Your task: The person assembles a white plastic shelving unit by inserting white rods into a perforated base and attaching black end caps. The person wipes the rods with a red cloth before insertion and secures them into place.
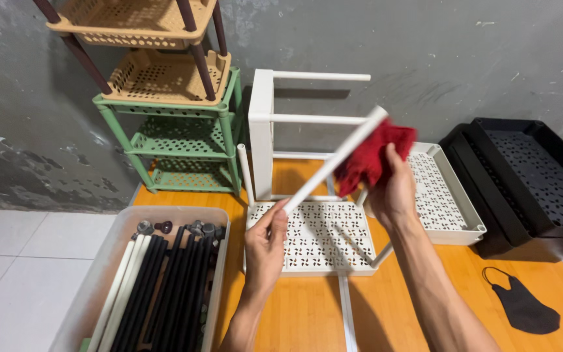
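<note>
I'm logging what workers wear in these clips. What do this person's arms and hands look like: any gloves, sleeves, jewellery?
Both forearms are bare up to the frame's lower edge, with no sleeves in view. The left hand and the right hand wear no gloves. No watch, bracelet or ring shows on the wrists or on the fingers that can be seen; some fingers are hidden.

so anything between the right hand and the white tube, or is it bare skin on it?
Yes: a red cloth sits between the right hand and the white tube, near the tube's upper end. The left hand grips the lower end directly, with nothing visible in between.
</note>
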